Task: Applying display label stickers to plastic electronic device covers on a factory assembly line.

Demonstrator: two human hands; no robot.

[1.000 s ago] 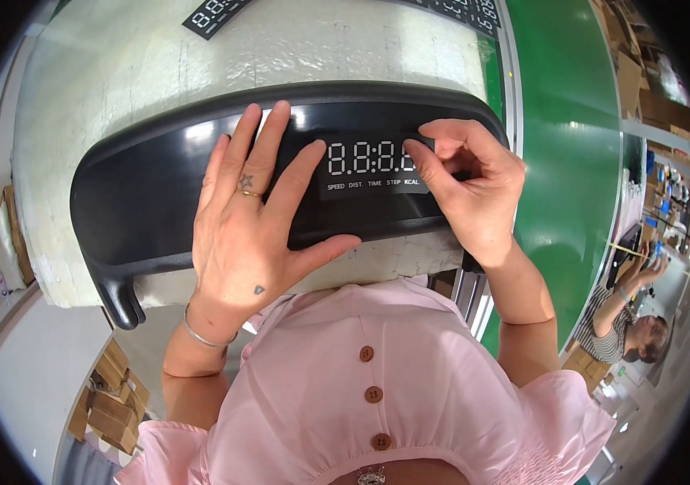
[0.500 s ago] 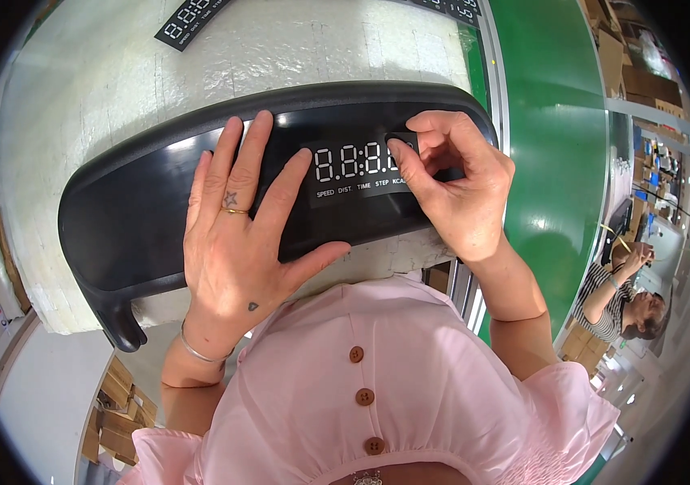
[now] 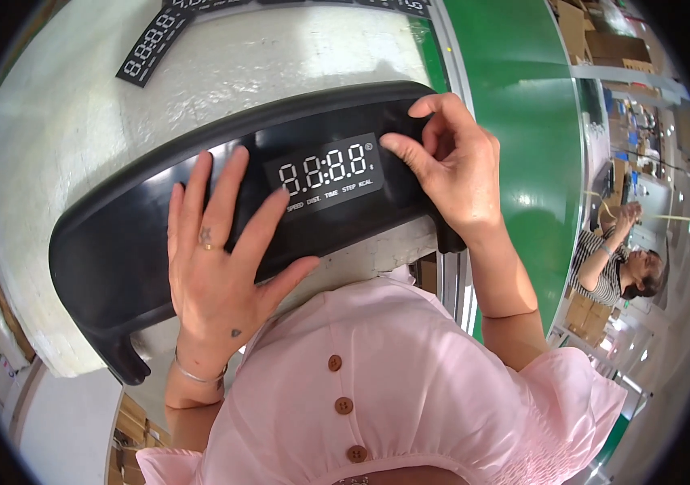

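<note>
Left hand point(image 3: 219, 275), spread over black console point(image 3: 337, 226), centre-left of frame; right hand point(image 3: 454, 166), thumb and forefinger parted, near display panel point(image 3: 325, 173), centre.

A dark label point(image 3: 327, 173) lies seemingly flat on the black console point(image 3: 130, 250).

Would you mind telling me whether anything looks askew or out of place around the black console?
The display label looks roughly in line with the black console. What stands out is a dark strip at the far left, lying slanted against the similar strips along the far edge; no spill shows.
</note>
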